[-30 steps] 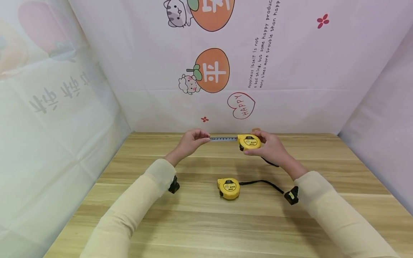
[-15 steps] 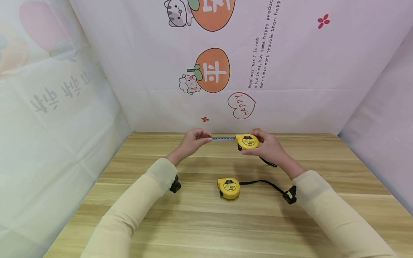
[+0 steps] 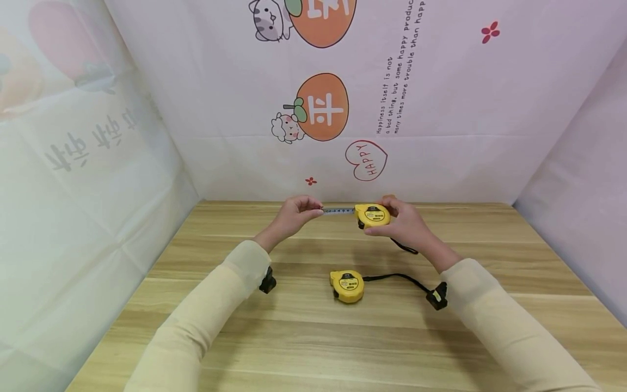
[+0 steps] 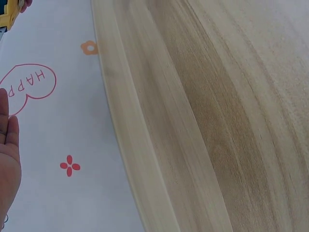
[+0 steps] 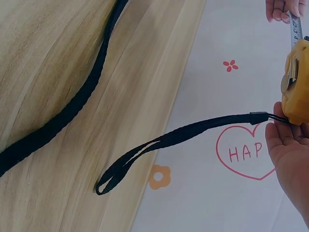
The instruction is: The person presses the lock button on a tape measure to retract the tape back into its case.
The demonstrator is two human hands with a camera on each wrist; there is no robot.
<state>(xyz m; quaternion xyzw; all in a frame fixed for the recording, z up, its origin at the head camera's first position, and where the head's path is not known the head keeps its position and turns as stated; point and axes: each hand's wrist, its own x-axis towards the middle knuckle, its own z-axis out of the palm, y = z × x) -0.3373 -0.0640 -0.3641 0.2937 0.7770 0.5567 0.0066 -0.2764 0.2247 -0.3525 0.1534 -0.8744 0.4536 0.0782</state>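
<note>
My right hand [image 3: 407, 222] grips a yellow tape measure [image 3: 373, 215] near the back of the table, fingers and thumb round its case. A short length of printed blade [image 3: 339, 210] runs from its mouth toward the left. My left hand [image 3: 295, 215] pinches the blade's free end between thumb and fingertips. From the held case dangles a black wrist strap [image 5: 193, 129], looped at its end, in the right wrist view. A second yellow tape measure [image 3: 348, 286] lies on the table between my forearms, its own black strap [image 3: 399, 275] stretching right.
The wood-grained table [image 3: 313, 348] meets a printed white cloth wall [image 3: 441, 163] behind the hands. Another white cloth [image 3: 98, 218] hangs along the left side. A small black camera [image 3: 437, 296] is worn at my right wrist, another camera [image 3: 268, 281] at my left.
The exposed blade has grown shorter as the case moves left toward my left hand, which shifts slightly right. The tape measure on the table has stayed put.
</note>
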